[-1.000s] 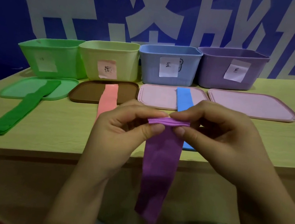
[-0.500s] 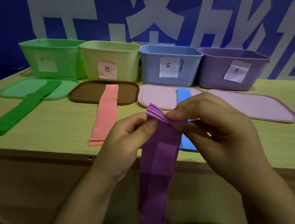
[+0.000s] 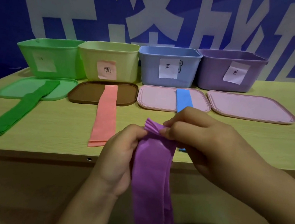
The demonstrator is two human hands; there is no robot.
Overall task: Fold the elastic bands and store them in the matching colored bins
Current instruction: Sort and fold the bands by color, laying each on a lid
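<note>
The gathered, pleated top end of a purple stretchy elastic band is pinched between the thumb and fingers of the right hand, the grip being clamped on the folds, which fan out just to the left of the fingertips. The band is also held just below that bunch by the left hand, whose thumb and curled fingers are closed on its left edge. From the two grips the rest of the band hangs straight down in front of the edge of the pale wooden table, toward the lap.

On the table beyond the hands, a blue flat band is laid over a pink lid, its near end mostly hidden by the right hand. To the left, a salmon-pink band is laid from a brown lid toward the table edge, and a green band from a green lid. A second pink lid lies at the right. Behind the lids stand a green plastic bin, a yellow-green bin, a blue bin and a purple bin, each labelled.
</note>
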